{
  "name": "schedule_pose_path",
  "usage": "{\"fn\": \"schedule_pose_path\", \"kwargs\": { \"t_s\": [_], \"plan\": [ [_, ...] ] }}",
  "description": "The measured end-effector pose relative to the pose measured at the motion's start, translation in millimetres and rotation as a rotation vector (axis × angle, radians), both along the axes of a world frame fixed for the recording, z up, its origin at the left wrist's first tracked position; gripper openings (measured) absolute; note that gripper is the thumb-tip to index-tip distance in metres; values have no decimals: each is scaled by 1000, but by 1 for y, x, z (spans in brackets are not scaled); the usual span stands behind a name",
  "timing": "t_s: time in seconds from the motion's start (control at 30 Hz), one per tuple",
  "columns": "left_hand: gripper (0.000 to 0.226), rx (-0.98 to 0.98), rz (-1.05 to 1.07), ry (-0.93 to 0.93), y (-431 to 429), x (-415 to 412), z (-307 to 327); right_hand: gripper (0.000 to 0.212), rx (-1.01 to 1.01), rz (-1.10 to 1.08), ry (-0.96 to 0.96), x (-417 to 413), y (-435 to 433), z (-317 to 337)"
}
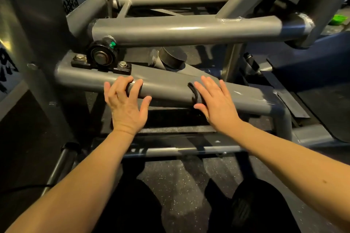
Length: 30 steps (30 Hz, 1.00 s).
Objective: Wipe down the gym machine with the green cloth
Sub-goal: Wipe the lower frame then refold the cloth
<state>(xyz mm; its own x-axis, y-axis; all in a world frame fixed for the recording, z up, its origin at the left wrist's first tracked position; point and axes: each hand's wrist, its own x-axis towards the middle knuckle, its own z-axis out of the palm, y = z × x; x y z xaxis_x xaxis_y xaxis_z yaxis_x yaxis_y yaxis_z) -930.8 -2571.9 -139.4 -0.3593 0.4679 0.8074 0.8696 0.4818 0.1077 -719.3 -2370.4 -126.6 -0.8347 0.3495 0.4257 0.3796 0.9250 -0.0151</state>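
The gym machine is a frame of thick grey tubes; its near slanted tube [166, 89] runs across the middle of the view. My left hand [126, 103] has its fingers spread, with the fingertips touching that tube's front side. My right hand [215, 100] lies flat with straight fingers on the same tube, further right. A black loop [193, 92] hangs round the tube beside my right thumb. Neither hand holds anything. A bright green thing [339, 19], possibly the cloth, lies far off at the right edge.
A black bolted bearing block [101, 58] sits on the tube just left of my left hand. Two more grey crossbars [189, 30] run above and behind. A low thin bar [170, 150] crosses under my forearms. Speckled rubber floor [180, 185] lies below, between my knees.
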Motion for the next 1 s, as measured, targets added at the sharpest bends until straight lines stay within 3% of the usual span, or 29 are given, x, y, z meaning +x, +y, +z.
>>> {"fn": "schedule_pose_path", "kwargs": {
  "t_s": [0.17,0.37,0.53,0.73,0.9,1.0],
  "plan": [
    [53,-1,6,-32,-2,3,1,63,-40,-25,132,-26,-33,-3],
    [49,22,20,-129,-6,23,13,74,41,116,102,-72,-60,9],
    [45,1,-43,-186,19,58,31,77,80,43,103,-23,-24,-14],
    [37,-212,-92,-190,69,79,52,56,97,-99,117,43,23,-31],
    [35,-330,-86,-104,80,77,44,46,-34,-304,176,55,26,-19],
    [32,-311,-98,-91,80,77,42,47,-249,-257,141,23,9,3]
  ]
}}
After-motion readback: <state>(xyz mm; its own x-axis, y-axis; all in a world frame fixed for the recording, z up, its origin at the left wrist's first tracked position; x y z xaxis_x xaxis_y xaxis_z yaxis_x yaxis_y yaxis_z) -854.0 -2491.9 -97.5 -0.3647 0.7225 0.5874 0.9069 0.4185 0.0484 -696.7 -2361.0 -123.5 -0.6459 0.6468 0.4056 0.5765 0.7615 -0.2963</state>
